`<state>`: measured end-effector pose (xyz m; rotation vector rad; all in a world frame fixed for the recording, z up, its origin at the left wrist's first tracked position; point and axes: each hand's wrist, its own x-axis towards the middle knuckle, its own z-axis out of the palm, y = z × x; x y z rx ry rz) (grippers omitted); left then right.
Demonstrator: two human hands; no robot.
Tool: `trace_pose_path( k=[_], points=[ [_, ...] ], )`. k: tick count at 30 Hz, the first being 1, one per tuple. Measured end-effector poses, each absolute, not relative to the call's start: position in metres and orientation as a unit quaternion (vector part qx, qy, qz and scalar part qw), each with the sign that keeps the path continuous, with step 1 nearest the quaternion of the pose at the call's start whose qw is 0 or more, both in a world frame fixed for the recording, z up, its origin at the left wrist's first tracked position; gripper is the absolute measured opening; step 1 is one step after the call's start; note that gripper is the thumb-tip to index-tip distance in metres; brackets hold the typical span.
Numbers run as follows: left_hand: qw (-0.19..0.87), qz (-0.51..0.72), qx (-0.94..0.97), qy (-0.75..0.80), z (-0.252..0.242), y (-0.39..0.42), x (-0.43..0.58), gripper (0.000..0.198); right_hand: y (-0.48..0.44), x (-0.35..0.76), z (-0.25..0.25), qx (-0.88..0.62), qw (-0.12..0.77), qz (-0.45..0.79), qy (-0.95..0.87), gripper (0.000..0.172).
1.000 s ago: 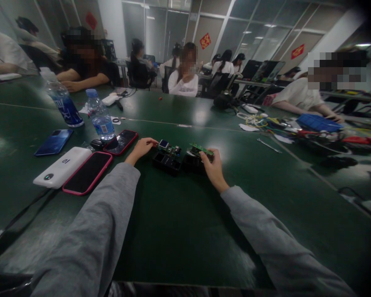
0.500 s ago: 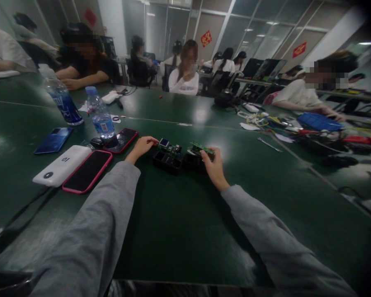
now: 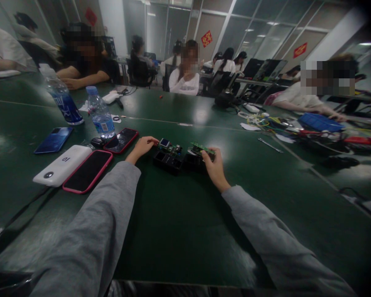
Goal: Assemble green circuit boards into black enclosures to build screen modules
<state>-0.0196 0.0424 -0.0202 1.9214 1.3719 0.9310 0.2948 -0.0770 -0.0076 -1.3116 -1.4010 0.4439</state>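
Observation:
My left hand (image 3: pixel 142 147) has its fingertips closed at the left edge of a circuit board with a small square screen (image 3: pixel 165 142). That board sits tilted at the back of a black plastic housing (image 3: pixel 167 161). In my right hand (image 3: pixel 214 167), a green circuit board (image 3: pixel 200 147) is pinched by its right end, thumb on the near side. Beneath this board lies a second black housing part (image 3: pixel 193 161), partly covered by the board and my fingers. The two housing parts lie side by side on the green table (image 3: pixel 179 231).
Left of my arm lie a white power bank (image 3: pixel 63 166), a red-edged phone (image 3: pixel 88 171), another phone (image 3: pixel 122 140) and a blue phone (image 3: pixel 53 140). Two bottles (image 3: pixel 100 113) stand behind. A wrench (image 3: pixel 270 145), tangled cables (image 3: pixel 256 119) and a blue tray (image 3: pixel 320 122) are at right. People sit around.
Both hands and the boards stay practically where they were. At the right, a seated person's head has shifted slightly left.

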Motion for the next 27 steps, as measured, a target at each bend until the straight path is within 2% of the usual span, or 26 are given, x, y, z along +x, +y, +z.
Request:
trace_pose_path(
  k=[27],
  points=[
    [0.288, 0.356, 0.726, 0.513, -0.0205, 0.0408, -0.0196, 0.028, -0.0781, 0.2949, -0.0069, -0.552, 0.549, 0.193, -0.597, 0.042]
  ],
)
